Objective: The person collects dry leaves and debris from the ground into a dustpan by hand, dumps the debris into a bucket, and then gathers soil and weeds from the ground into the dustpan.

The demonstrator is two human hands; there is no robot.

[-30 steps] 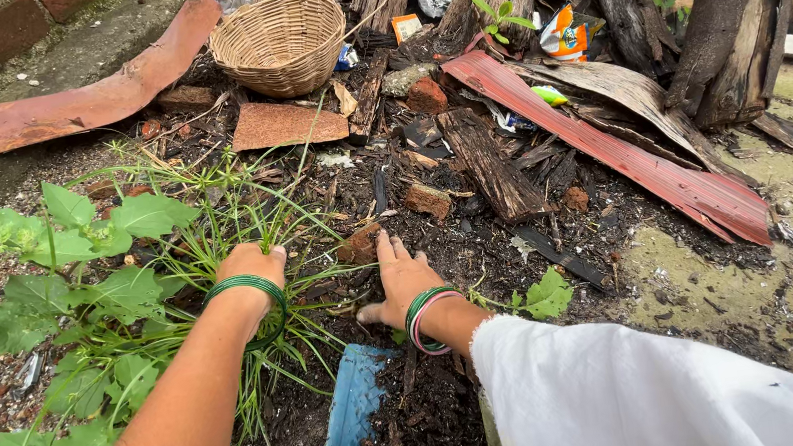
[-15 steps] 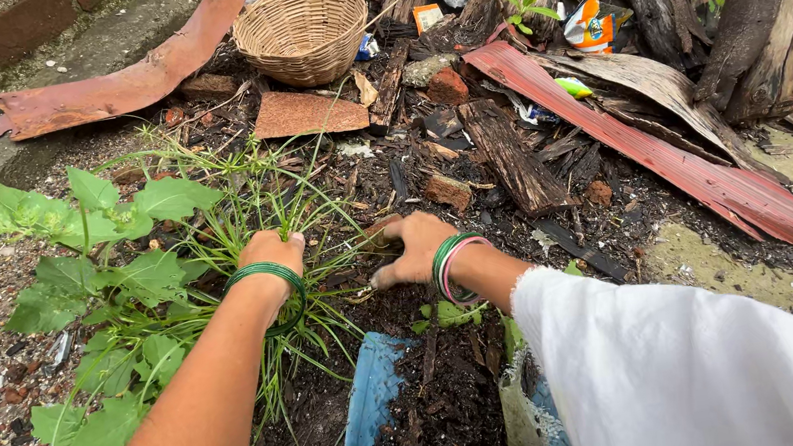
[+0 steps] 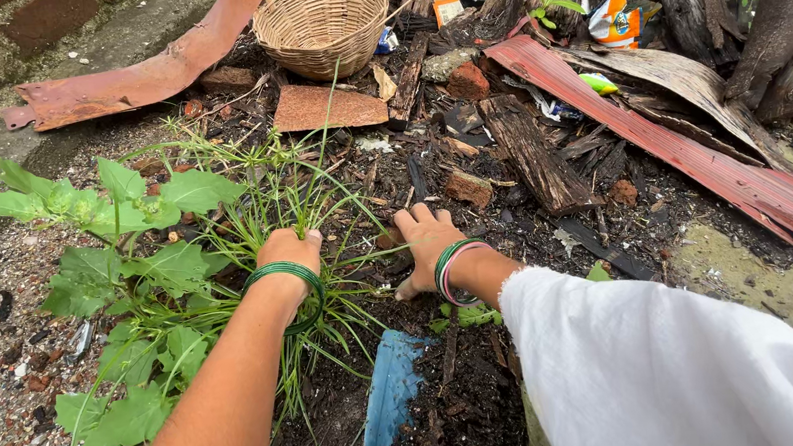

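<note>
left hand fisted round grass clump low near roots, good grip for tugging; right hand fingers spread flat on dark soil beside it, bracing, holding nothing

The left hand is buried to the knuckles in a tuft of thin green grass blades, so its fingertips cannot be seen. Just below the right hand, the bent blue plastic sheet runs off the bottom edge. The loose white cloth sleeve covers that forearm.
</note>
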